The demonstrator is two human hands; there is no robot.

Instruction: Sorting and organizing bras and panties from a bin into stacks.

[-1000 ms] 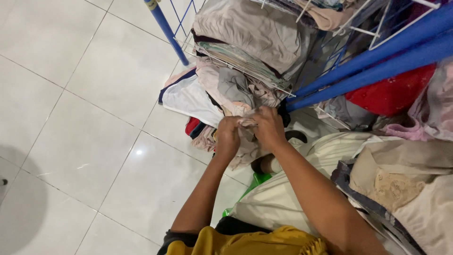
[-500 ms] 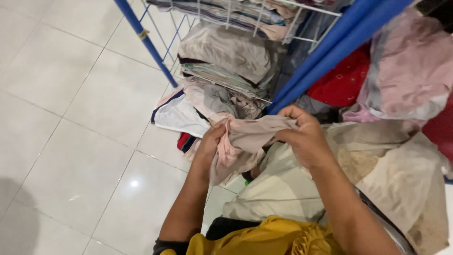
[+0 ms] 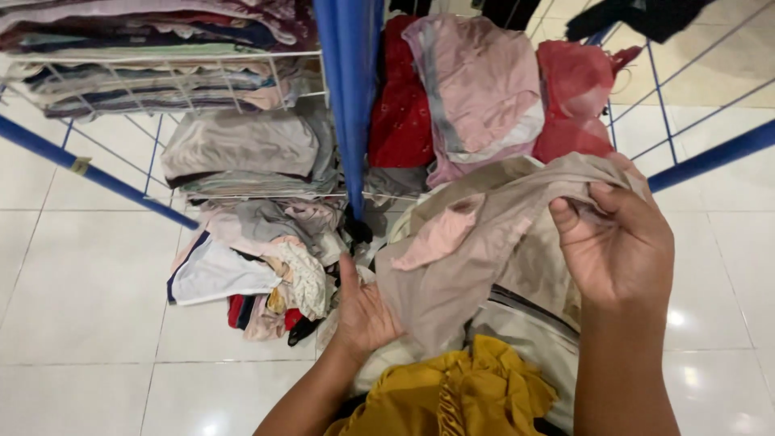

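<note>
Above a tiled floor (image 3: pixel 89 266), beside a blue rack (image 3: pixel 349 97) of folded clothes, the right hand (image 3: pixel 617 242) pinches a beige garment (image 3: pixel 476 242) at its upper edge while the left hand (image 3: pixel 363 315) clutches its lower part.

We see a blue rack frame (image 3: pixel 349 97) over the white tiled floor (image 3: pixel 73 274). Folded clothes (image 3: pixel 242 145) lie on its wire shelf, a red garment (image 3: pixel 400 105) hangs beside, and a yellow cloth (image 3: pixel 452 396) lies near us.
</note>
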